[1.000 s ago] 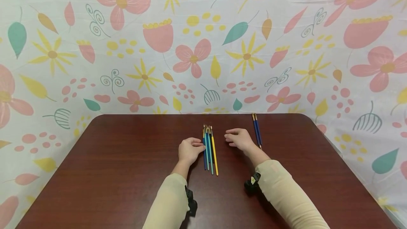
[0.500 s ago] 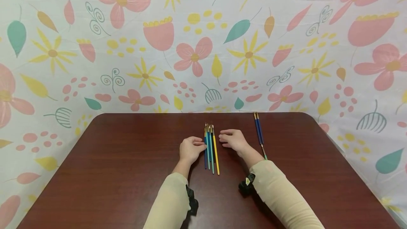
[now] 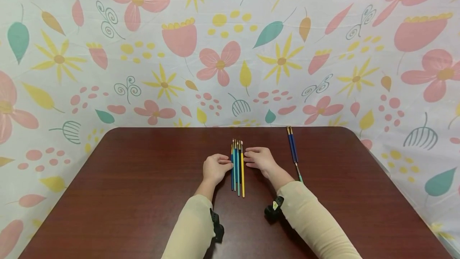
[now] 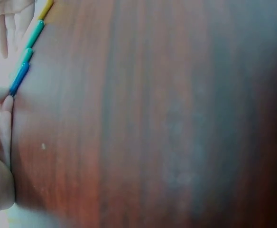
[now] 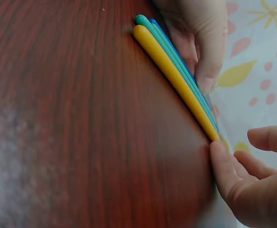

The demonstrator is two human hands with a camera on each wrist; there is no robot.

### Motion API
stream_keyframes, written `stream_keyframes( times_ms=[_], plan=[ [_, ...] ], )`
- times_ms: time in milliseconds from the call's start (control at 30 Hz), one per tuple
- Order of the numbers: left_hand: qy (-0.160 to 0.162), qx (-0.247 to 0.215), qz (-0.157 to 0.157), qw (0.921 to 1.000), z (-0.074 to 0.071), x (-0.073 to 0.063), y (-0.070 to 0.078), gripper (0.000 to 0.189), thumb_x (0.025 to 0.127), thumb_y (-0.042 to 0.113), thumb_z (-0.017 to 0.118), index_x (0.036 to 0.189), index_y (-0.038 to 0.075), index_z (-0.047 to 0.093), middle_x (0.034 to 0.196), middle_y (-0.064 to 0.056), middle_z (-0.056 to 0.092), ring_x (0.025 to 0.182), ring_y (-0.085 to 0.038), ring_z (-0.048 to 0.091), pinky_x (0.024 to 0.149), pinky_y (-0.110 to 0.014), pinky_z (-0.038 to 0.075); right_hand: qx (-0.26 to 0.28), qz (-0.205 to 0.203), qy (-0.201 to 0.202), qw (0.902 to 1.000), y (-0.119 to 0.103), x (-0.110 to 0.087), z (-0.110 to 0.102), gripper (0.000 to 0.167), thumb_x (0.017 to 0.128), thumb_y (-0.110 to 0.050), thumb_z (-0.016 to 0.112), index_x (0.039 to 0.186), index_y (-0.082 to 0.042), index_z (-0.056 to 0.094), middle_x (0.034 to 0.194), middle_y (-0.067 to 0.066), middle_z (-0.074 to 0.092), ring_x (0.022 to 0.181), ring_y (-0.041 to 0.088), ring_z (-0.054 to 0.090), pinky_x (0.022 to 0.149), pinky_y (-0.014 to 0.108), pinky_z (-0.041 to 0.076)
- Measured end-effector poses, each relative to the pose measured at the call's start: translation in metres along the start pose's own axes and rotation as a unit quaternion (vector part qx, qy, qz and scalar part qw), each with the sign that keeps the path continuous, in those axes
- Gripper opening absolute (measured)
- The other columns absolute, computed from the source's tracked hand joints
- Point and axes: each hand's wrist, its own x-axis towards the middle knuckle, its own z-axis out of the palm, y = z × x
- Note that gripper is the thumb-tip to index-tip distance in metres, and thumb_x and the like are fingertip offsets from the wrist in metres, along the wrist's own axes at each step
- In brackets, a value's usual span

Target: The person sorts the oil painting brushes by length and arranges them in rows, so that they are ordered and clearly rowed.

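Several slim paintbrushes lie side by side on the table, bristles away from me, in the head view. A yellow paintbrush [image 3: 242, 175] forms the right side of the row, with teal paintbrushes [image 3: 238, 179] and a blue paintbrush [image 3: 232, 175] to its left. My left hand [image 3: 214, 170] rests along the row's left side, fingertips at the blue handle. From the right, the fingertips of my right hand [image 3: 260, 160] touch the yellow one. In the right wrist view the right thumb [image 5: 264, 138] stands apart from the fingers, and neither hand curls round a brush.
Two dark blue paintbrushes [image 3: 292, 145] lie near the table's far edge on the right. Just below them a green-handled paintbrush [image 3: 299, 173] runs partly under my right sleeve. A flower-print cloth [image 3: 219, 51] hangs behind the brown table [image 3: 143, 195].
My right hand has moved left up to the row, and the yellow paintbrush has shifted left against the others. The green-handled paintbrush has come into sight beside the right forearm. My left hand stays nearly still.
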Motion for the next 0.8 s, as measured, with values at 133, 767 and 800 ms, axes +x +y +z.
stream_keyframes(
  times_ms=[133, 767, 800],
  plan=[
    [-0.003, -0.005, -0.001, 1.0, 0.0, 0.0, -0.001, 0.024, 0.08, 0.023, 0.076, 0.098, 0.01, 0.07, 0.091, -0.004, 0.074, 0.084, -0.017, 0.07, 0.078, -0.034, 0.055, 0.009, 0.007, 0.013, 0.9999, 0.001, 0.003, 0.002, 0.036, 0.095, -0.012, 0.053, 0.128, 0.004, 0.054, 0.126, 0.024, 0.057, 0.102, 0.024, 0.066, 0.079, 0.033, 0.057],
    [-0.007, 0.0, 0.008, 0.9999, -0.003, -0.002, 0.001, 0.025, 0.079, 0.023, 0.077, 0.098, 0.008, 0.07, 0.089, -0.005, 0.075, 0.085, -0.018, 0.07, 0.077, -0.035, 0.055, -0.099, -0.011, 0.068, 0.9927, -0.004, 0.017, 0.019, 0.031, 0.085, -0.013, 0.068, 0.112, 0.002, 0.065, 0.093, 0.018, 0.069, 0.066, 0.014, 0.064, 0.055, 0.027, 0.056],
    [-0.007, 0.001, 0.009, 0.9999, -0.003, -0.002, 0.001, 0.025, 0.079, 0.023, 0.077, 0.097, 0.008, 0.07, 0.09, -0.005, 0.074, 0.085, -0.018, 0.07, 0.077, -0.035, 0.055, -0.111, -0.011, 0.073, 0.991, -0.004, 0.018, 0.019, 0.031, 0.085, -0.014, 0.069, 0.111, 0.002, 0.066, 0.091, 0.017, 0.069, 0.066, 0.014, 0.064, 0.054, 0.027, 0.055]
  ],
)
